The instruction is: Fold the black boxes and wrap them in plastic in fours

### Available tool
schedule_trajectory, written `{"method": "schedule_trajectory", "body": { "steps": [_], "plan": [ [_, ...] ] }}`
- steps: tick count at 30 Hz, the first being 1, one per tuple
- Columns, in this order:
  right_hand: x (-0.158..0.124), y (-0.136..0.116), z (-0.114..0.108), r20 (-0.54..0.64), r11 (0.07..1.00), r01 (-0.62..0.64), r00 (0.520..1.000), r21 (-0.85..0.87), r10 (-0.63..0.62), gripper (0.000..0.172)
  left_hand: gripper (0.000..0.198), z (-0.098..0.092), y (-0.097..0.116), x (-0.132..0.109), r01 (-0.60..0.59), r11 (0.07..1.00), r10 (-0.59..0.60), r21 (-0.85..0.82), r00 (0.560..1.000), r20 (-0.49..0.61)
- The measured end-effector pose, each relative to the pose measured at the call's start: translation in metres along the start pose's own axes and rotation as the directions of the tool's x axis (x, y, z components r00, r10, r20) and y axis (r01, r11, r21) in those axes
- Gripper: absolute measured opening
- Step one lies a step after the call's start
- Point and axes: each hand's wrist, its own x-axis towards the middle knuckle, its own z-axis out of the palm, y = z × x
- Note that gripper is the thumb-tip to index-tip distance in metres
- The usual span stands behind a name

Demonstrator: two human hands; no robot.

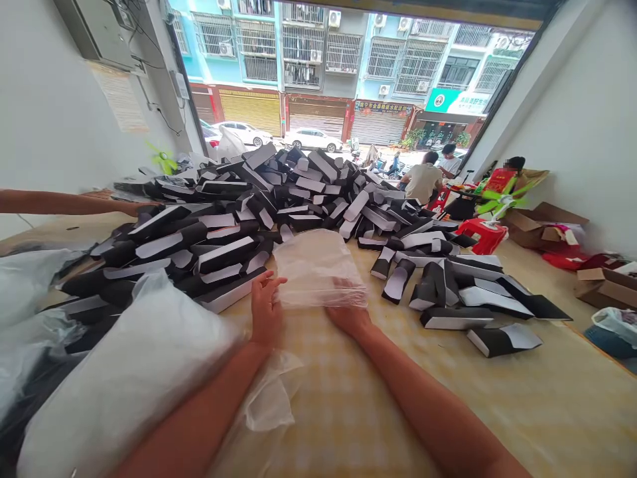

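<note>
A clear plastic bag [318, 272] lies flat on the yellow checked table cover [348, 405]. My right hand [348, 315] is at the bag's near edge, its fingers hidden under the plastic and gripping it. My left hand [266, 309] stands just left of the bag, its fingertips at the bag's left edge. Behind both hands rises a large heap of black-and-white moulded pieces [223, 226]. Several loose pieces [478, 318] lie to the right. A crumpled plastic sheet [271, 392] lies beside my left forearm.
White stuffed bags [124, 372] are piled at the left. A co-worker's arm [64, 203] reaches the heap from the left. Seated people [423, 179], a red stool [482, 236] and cardboard boxes [542, 226] stand at the back right, before an open shopfront facing a street.
</note>
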Motion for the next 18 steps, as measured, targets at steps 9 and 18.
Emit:
{"method": "schedule_trajectory", "body": {
  "steps": [9, 18],
  "plan": [
    [-0.007, -0.023, -0.032, 0.531, 0.957, 0.182, 0.800, 0.228, -0.279, 0.070, 0.054, 0.004, -0.009, 0.001, 0.017, 0.998, -0.024, 0.068, 0.995, 0.095],
    [0.012, 0.009, -0.140, 0.470, 0.664, -0.065, 0.757, 0.745, -0.453, 0.060, 0.051, -0.002, -0.009, 0.006, 0.075, 0.994, -0.082, 0.085, 0.993, 0.087]
  ]
}}
